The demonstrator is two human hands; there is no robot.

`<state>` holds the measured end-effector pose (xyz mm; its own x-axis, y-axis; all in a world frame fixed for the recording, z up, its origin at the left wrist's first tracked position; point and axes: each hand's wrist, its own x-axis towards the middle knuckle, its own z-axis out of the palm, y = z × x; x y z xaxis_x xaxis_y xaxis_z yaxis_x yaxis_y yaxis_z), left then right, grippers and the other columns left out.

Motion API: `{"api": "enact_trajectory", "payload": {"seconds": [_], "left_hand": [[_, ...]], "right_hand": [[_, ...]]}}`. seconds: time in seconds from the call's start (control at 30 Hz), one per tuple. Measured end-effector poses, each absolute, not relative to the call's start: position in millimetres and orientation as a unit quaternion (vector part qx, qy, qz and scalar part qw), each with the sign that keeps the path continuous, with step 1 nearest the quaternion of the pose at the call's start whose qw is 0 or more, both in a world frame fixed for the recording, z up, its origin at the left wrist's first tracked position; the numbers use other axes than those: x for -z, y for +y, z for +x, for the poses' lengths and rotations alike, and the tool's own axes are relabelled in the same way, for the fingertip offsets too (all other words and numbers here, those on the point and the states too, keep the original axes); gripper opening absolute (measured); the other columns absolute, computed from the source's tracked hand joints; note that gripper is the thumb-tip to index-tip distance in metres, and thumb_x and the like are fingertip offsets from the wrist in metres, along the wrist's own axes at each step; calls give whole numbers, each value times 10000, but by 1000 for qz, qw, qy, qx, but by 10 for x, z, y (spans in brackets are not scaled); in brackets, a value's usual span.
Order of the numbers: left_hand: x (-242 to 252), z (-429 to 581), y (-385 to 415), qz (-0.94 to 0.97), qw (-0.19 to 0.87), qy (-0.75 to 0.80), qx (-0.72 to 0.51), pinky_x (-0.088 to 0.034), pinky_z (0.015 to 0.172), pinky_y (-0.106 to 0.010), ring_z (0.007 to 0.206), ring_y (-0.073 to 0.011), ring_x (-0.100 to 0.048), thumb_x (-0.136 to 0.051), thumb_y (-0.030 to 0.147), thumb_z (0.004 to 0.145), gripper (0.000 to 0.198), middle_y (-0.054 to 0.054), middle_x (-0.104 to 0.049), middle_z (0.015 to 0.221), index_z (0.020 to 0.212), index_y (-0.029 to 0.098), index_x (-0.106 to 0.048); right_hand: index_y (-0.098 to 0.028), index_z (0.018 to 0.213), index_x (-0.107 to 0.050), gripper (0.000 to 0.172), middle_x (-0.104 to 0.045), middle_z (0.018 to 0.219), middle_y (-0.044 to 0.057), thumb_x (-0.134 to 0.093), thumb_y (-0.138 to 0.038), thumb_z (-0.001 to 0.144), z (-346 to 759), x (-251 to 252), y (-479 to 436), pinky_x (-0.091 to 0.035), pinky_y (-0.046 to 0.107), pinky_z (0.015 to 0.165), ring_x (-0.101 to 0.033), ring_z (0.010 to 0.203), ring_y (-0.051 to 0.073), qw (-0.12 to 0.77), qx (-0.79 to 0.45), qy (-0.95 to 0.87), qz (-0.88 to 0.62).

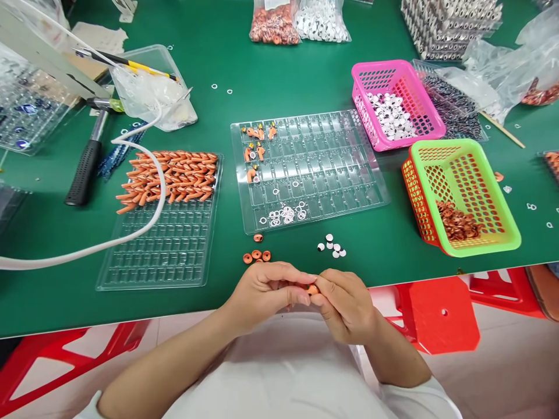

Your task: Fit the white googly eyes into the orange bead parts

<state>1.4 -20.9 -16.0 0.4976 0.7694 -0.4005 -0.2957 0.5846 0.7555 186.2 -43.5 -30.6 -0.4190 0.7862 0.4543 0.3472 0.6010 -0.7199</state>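
Note:
My left hand point(266, 291) and my right hand point(345, 302) meet at the table's near edge, fingers pinched together on a small orange piece point(312, 289) held between them. Just beyond lie a few loose orange rings point(257, 255) and several small black-and-white discs point(332, 246) on the green mat. A clear compartment tray point(349, 169) sits ahead, with a few orange assembled pieces point(255, 151) in its top-left cells and small white rings point(286, 214) near its front edge.
A second clear tray point(161, 256) at left holds rows of orange parts point(170, 177). A white cable point(87, 250) crosses it. A pink basket point(395, 105) of discs and a green-orange basket point(463, 198) of brown rings stand right. A hammer point(85, 166) lies far left. Red stools sit below.

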Motion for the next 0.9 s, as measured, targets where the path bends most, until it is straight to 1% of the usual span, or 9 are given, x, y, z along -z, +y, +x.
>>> {"api": "enact_trajectory", "payload": {"seconds": [0.1,0.2,0.33,0.53,0.67,0.9], "left_hand": [[138,25,-229,276,828,362,-326,-507,537,-143,589,-64,-610,-754,69,737,219,0,-730,725,877,233,-797],[107,20,-239,265,832,364,-325,-524,557,-142,609,-68,-629,-748,78,752,203,-4,-746,742,885,225,-793],[86,7,-235,285,821,373,-326,-558,603,-165,637,-84,-652,-773,48,706,249,-17,-753,767,893,210,-797],[67,21,-231,305,793,410,-331,-557,543,-174,575,-96,-657,-795,73,677,231,-17,-724,707,861,213,-805],[50,41,-232,292,791,425,-330,-563,535,-194,575,-110,-658,-821,103,649,203,-22,-714,691,828,199,-807],[62,55,-236,270,791,435,-336,-554,500,-207,542,-109,-633,-844,136,627,179,-22,-704,663,794,187,-805]], "right_hand": [[-128,1038,-577,192,-581,720,53,-430,-105,916,1854,293,-429,-383,276,500,-472,606,156,414,-267,-795,-353],[-123,1010,-579,177,-567,699,46,-432,-107,912,1849,288,-430,-379,274,490,-465,594,154,418,-258,-796,-353],[-129,983,-575,151,-554,703,36,-445,-104,911,1856,312,-444,-393,263,516,-472,609,145,403,-262,-804,-350],[-141,953,-561,143,-536,705,37,-436,-92,901,1863,345,-463,-373,274,523,-448,609,150,400,-249,-812,-345],[-146,926,-558,146,-519,697,35,-424,-93,903,1853,333,-465,-359,276,510,-434,594,151,397,-243,-811,-354],[-135,961,-559,157,-501,698,38,-427,-84,893,1843,330,-462,-356,283,501,-437,592,155,390,-246,-814,-354]]}}
